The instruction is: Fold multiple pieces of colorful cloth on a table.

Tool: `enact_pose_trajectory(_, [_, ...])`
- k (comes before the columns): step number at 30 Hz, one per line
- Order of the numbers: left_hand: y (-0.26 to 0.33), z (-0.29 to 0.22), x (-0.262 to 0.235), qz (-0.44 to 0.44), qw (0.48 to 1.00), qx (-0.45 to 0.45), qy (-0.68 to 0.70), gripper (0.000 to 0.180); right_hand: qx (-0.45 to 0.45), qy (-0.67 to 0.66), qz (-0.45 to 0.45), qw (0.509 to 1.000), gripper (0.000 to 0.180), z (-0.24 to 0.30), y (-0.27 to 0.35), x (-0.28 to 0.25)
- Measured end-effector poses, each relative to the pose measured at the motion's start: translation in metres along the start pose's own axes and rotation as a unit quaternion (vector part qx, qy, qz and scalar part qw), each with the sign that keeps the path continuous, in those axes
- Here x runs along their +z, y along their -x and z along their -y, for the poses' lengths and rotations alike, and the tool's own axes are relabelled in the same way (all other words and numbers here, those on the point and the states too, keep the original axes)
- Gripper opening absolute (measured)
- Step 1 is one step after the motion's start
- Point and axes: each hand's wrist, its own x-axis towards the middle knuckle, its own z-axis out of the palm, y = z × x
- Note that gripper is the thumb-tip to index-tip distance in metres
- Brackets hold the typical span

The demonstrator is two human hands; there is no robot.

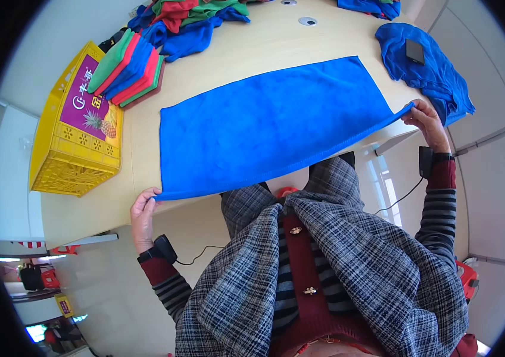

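A blue towel (270, 125) lies spread on the light wooden table (252, 59), its near edge pulled over the table's front edge toward me. My left hand (143, 215) pinches its near left corner between thumb and fingers. At the opposite end, my right hand (427, 121) grips the near right corner, raised a little off the table. Between my hands the near edge runs in a shallow curve, and the far edge rests on the tabletop.
Left stands a yellow plastic crate (77, 169) beside folded coloured towels (135, 68). Loose red, green and blue cloths (187, 38) are heaped behind. At the right, a dark phone (414, 52) lies on crumpled blue cloth (437, 77). Round black-and-white discs (308, 21) sit at the far side.
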Motion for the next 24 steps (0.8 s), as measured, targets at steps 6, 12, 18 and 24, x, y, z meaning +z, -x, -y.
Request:
enact_pose_trajectory(6, [-0.017,-0.023,0.003,0.018,0.999,0.035,-0.026,0.009,-0.071,0.054,0.032,0.996,0.017,0.037,-0.016,0.016])
enact_pose_trajectory(12, [-0.064,-0.097,0.051,0.057,0.985,0.133,-0.093,0.008,-0.239,0.184,0.115,0.946,0.019,0.088,-0.058,0.096])
enact_pose_trajectory(18, [-0.091,-0.169,0.158,0.185,0.936,0.26,-0.148,0.009,-0.304,0.16,0.255,0.904,0.017,0.119,-0.058,0.239])
enact_pose_trajectory(24, [-0.094,-0.179,0.205,0.163,0.936,0.294,-0.104,0.007,-0.261,0.08,0.305,0.912,0.017,0.106,-0.046,0.301])
